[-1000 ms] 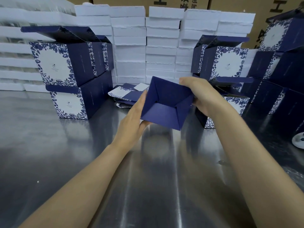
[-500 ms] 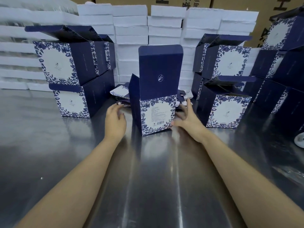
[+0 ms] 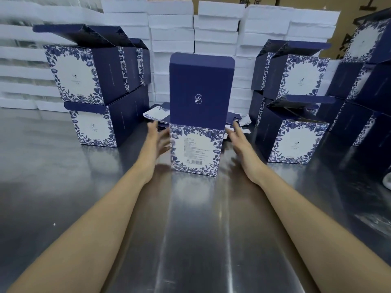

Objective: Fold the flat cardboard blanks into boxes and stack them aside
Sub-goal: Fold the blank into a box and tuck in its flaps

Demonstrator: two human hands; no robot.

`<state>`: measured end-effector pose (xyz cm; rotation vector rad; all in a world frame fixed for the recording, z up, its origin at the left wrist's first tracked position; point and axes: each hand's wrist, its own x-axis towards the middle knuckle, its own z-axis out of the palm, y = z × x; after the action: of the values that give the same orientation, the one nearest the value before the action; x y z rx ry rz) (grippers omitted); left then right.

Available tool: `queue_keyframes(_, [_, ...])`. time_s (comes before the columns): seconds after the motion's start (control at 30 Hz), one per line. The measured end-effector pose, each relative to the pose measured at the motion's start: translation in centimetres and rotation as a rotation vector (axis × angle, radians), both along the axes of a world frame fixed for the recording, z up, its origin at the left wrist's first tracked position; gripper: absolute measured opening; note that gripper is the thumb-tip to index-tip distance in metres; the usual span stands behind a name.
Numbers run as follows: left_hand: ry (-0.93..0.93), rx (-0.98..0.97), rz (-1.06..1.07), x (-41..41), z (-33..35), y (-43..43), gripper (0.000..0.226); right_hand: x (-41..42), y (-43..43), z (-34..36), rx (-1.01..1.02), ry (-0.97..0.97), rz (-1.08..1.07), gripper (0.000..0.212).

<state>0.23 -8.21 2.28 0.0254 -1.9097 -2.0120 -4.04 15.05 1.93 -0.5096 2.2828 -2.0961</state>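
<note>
A folded navy box (image 3: 195, 151) with a blue floral face stands upright on the steel table (image 3: 63, 187), its lid flap raised straight up. My left hand (image 3: 155, 140) is beside the box's left side, fingers straight, blurred by motion. On the other side my right hand (image 3: 239, 140) reaches past the box with straight fingers. Neither hand grips anything. Behind the box lie flat blanks (image 3: 156, 115), partly hidden by it.
Two finished boxes are stacked at the left (image 3: 93, 92). More finished boxes stand stacked at the right (image 3: 294, 102) and far right (image 3: 364, 81). White foam trays (image 3: 215, 34) are piled along the back. Brown cartons (image 3: 347, 9) stand behind them.
One second ago both hands held the box in the air, folding its bottom. It now stands on the table, turned to face me, with both hands off it and reaching past its sides.
</note>
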Motion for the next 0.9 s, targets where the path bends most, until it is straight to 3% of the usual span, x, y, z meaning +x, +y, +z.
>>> queue_keyframes(0.03, [-0.059, -0.044, -0.022, 0.0, 0.8, 0.4, 0.147, 0.0, -0.3, 0.3, -0.008, -0.027, 0.053, 0.048])
queue_keyframes(0.07, [-0.094, -0.122, -0.040, -0.1, 0.8, 0.6, 0.159, 0.0, -0.4, 0.2, -0.041, -0.049, 0.090, 0.048])
queue_keyframes(0.13, [-0.058, -0.277, -0.047, 0.3, -0.4, 0.7, 0.127, 0.1, 0.1, -0.3, -0.208, -0.074, 0.053, 0.055])
queue_keyframes(0.2, [0.014, -0.280, 0.138, -0.3, -1.8, -0.2, 0.097, 0.1, 0.7, -0.6, -0.353, -0.088, -0.080, 0.047])
queue_keyframes(0.3, [0.097, -0.306, 0.363, -0.4, -2.0, -0.7, 0.064, -0.4, 0.4, -0.7, -0.245, -0.027, -0.181, 0.032])
queue_keyframes(0.4, [0.139, -0.191, 0.213, -0.5, -1.9, -0.5, 0.043, -0.1, 0.0, -0.8, -0.115, 0.009, -0.130, 0.050])
queue_keyframes(0.43, [0.130, -0.164, 0.089, -0.2, -1.9, -0.4, 0.045, 0.2, -0.1, -0.9, -0.085, 0.018, -0.090, 0.058])
queue_keyframes(0.5, [0.077, -0.191, -0.100, 0.2, -2.0, -0.1, 0.068, 0.5, -0.4, -0.9, 0.015, 0.054, -0.035, 0.073])
queue_keyframes(0.57, [0.035, -0.274, -0.045, -0.2, -2.2, 0.5, 0.087, 0.5, -0.8, -1.2, 0.126, 0.135, -0.005, 0.083])
queue_keyframes(0.63, [-0.011, -0.288, 0.144, -0.7, -2.3, 1.0, 0.089, 0.5, -1.2, -1.6, 0.205, 0.225, -0.026, 0.086])
queue_keyframes(0.7, [-0.034, -0.211, 0.243, -0.8, -2.1, 1.1, 0.082, 0.5, -1.7, -1.8, 0.275, 0.361, -0.113, 0.084])
queue_keyframes(0.77, [-0.004, -0.121, 0.137, -0.5, -1.7, 0.9, 0.083, 0.7, -2.2, -1.9, 0.279, 0.488, -0.174, 0.076])
queue_keyframes(0.9, [0.039, 0.013, -0.017, 0.3, -1.0, 2.2, 0.132, 1.4, -3.0, -1.4, 0.215, 0.699, -0.137, 0.057])
